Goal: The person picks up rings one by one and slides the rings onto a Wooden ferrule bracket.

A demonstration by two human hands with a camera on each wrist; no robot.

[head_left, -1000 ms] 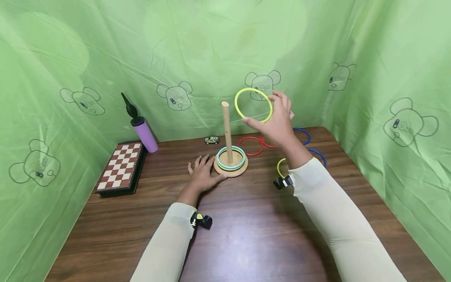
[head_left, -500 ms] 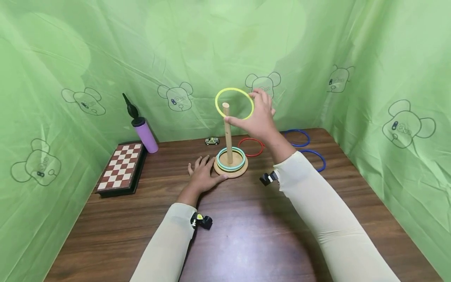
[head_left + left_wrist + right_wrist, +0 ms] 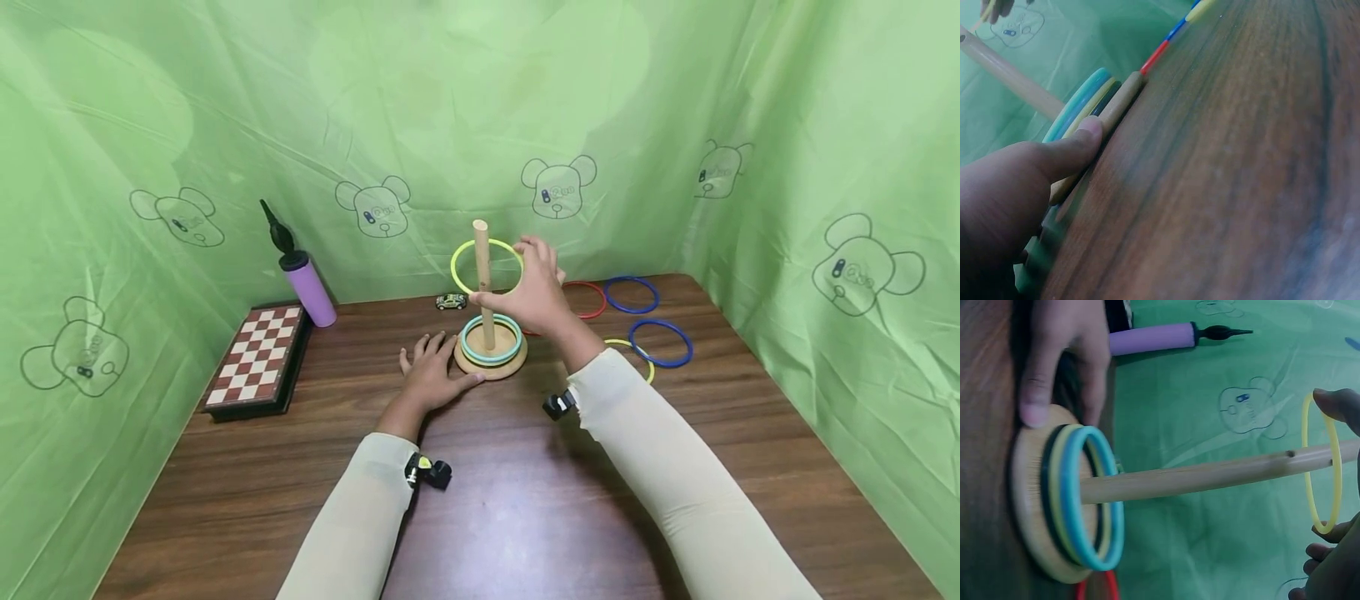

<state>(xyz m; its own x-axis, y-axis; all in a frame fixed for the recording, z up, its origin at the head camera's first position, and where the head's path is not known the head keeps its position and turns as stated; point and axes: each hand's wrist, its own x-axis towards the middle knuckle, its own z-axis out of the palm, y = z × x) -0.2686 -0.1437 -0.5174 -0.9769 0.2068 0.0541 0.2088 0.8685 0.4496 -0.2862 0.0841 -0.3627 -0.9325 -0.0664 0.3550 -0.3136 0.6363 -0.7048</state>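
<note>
My right hand [image 3: 536, 290] holds a yellow ring [image 3: 454, 272] between thumb and fingers. That ring encircles the upper part of an upright wooden peg [image 3: 485, 271], as the right wrist view also shows. At the peg's foot is a round wooden base [image 3: 500, 373]. A light-blue ring [image 3: 1071, 487], a yellow one and a dark one lie stacked around the peg there. With fingers spread, my left hand [image 3: 432, 377] rests on the table at the base's left side. Its thumb [image 3: 1088, 134] touches the edge of the base.
Two blue rings [image 3: 662, 363], a yellow ring [image 3: 651, 372] and red rings [image 3: 596, 314] lie right of the base, partly behind my right arm. A toy car [image 3: 451, 302] sits behind. At left are a checkered board box [image 3: 255, 354] and a purple hand pump [image 3: 311, 292]. Green cloth surrounds the table.
My right hand has carried the yellow ring left to the peg, then lowered it past the top so it surrounds the peg. The left hand has stayed in place.
</note>
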